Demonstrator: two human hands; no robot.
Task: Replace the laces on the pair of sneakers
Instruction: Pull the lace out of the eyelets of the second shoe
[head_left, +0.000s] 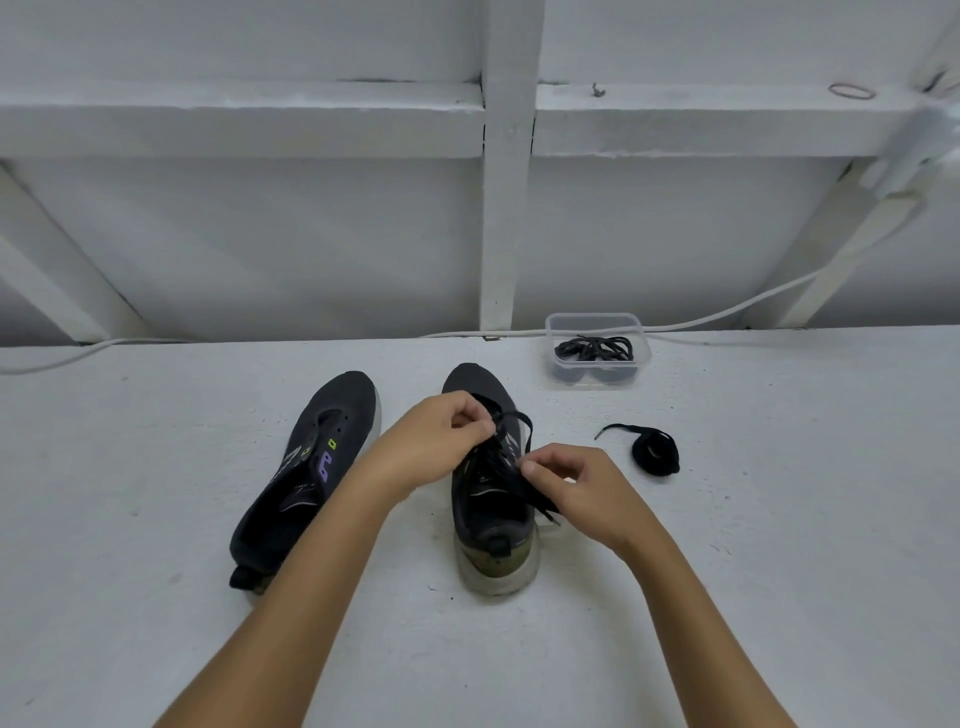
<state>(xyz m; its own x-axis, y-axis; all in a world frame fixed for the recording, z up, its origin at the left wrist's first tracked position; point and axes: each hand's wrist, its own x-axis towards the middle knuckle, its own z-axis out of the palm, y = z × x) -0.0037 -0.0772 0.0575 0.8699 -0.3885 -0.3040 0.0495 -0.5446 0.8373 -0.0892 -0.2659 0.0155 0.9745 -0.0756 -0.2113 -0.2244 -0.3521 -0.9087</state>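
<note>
Hands are pinching the black lace (511, 441) mid-frame: left hand (441, 431) upper left, right hand (563, 475) lower right, over the right sneaker (493, 519), whose length is running up-frame.

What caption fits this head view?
Both hands lace the right sneaker; left sneaker unlaced, coiled lace beside.

- Left sneaker (306, 478): black, unlaced, toe toward the floor's far edge.
- Right sneaker (491, 499): black, partly laced with a black lace (511, 441).
- Coiled lace (655, 449): right of the sneakers.
</note>
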